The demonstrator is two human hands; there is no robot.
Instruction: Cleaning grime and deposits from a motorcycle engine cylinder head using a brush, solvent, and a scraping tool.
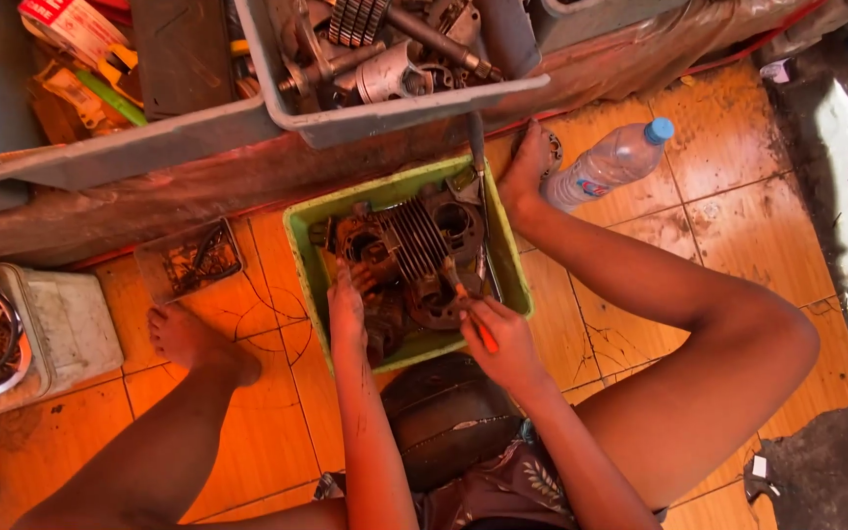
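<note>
Both forearms are reaching forward from the seated person's lap. Fingers of the right hand (504, 339) are closing around an orange-handled tool (476, 322), its tip resting against the finned engine block (414, 250). Fingers of the left hand (346, 306) are lying flat and extended, pressing on the block's left side, gripping nothing. That greasy block is sitting inside a green plastic tray (304, 245) on the orange tiled floor (640, 226), between the bare feet. Beyond the right foot, a clear water bottle (609, 162) is lying on its side. Grey bins (385, 118) of metal parts are standing farther off.
</note>
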